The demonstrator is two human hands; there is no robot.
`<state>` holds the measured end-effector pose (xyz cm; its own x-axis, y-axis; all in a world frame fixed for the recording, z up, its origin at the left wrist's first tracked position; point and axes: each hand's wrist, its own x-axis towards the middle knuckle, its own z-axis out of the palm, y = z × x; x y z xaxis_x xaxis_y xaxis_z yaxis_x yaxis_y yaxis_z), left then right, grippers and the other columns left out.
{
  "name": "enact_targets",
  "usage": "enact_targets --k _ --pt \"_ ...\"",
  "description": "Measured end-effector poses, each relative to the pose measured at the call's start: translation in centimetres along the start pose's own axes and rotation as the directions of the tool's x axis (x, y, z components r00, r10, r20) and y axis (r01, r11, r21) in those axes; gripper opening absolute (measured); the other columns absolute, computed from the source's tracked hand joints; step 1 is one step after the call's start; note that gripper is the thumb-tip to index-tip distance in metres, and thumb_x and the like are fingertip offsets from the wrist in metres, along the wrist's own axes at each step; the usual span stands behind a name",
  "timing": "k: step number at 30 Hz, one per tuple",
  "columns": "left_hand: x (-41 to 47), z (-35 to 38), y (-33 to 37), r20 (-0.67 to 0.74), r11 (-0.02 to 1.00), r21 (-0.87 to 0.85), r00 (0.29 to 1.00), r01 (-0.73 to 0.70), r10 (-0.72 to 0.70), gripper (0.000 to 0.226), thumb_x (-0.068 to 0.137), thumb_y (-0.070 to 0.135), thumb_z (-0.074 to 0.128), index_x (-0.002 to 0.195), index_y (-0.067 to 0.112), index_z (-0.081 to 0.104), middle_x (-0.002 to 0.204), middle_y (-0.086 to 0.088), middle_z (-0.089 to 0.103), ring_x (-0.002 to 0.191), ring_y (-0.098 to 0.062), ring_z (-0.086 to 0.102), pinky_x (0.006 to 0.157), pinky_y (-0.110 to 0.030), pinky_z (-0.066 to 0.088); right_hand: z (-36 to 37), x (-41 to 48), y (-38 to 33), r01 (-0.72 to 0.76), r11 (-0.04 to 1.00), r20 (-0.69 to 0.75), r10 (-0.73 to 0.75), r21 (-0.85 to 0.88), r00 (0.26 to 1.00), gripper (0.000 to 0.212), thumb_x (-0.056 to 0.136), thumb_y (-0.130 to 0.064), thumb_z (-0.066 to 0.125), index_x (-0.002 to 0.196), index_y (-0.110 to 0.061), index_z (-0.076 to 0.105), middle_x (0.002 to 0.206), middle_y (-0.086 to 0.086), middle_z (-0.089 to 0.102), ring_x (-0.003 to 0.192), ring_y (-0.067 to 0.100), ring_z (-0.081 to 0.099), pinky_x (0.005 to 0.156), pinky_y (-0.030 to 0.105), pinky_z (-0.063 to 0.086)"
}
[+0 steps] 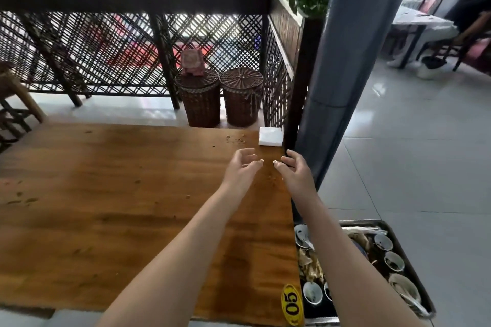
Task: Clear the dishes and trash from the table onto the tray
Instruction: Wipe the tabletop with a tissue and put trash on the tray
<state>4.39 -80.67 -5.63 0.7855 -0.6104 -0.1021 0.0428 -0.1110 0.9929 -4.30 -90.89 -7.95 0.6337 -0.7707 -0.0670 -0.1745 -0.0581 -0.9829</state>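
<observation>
**1. L hand** (243,167): fingers curled, thumb + forefinger tips closed on a pale scrap (261,160). Reads as a pinch; the bit is too small to ID.

**2. R hand** (295,172): mirror pose, just beside L hand but not touching it. Tips closed on a second scrap (275,161). Both hands are over the table (132,194), near its far R corner.

**3. Crumbs** (235,139): below + just beyond the hands, more scattered well to the L.
- Handling est.: near weightless, prob. brittle.
- Pinch one by one, or sweep to the edge into a cupped palm.

**4. Napkin stack** (270,136): just beyond the fingertips. White, square, lying flat.
- Handling est.: very light + soft; loose sheets are apt to fan out or slide.
- Take the whole stack by opposite edges, thumb on top, fingers under. Don't lift by the top sheet only.

**5. Tray** (366,222): behind the R hand, under the R forearm, off the table's R side + lower than the tabletop. It already holds small bowls (312,292), spoons + food waste, w/ few gaps left.

**6. Number tag "05"** (292,305): near the R elbow. Prob. a fixture, not trash.

**Status est.:** no dishes seen on the table; only small trash + napkins remain.
</observation>
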Motion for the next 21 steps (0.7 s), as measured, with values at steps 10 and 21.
enact_targets --k 10,21 --pt "10.0 -0.4 -2.6 0.036 0.995 -0.046 0.996 0.086 -0.084 0.024 0.091 0.012 0.060 0.111 0.024 0.055 0.107 0.005 0.063 0.100 -0.014 0.059 0.083 -0.029 0.048 2.5 8.7 1.3 -0.075 0.992 -0.087 0.066 -0.101 0.994 0.050 0.092 -0.033 0.059 0.138 -0.023 0.042 0.120 -0.010 0.051 0.105 0.008 0.049 0.091 0.030 0.047" --pt "23.8 -0.1 -5.8 0.174 0.989 0.070 0.975 0.127 -0.138 0.031 0.097 0.029 0.054 0.125 0.016 0.053 0.116 0.004 0.056 0.102 -0.008 0.050 0.062 -0.011 0.037 4.1 20.0 4.4 -0.216 0.964 -0.200 0.183 -0.158 0.963 0.049 0.096 -0.039 0.052 0.141 -0.023 0.040 0.138 -0.003 0.050 0.122 0.016 0.047 0.094 0.029 0.042"
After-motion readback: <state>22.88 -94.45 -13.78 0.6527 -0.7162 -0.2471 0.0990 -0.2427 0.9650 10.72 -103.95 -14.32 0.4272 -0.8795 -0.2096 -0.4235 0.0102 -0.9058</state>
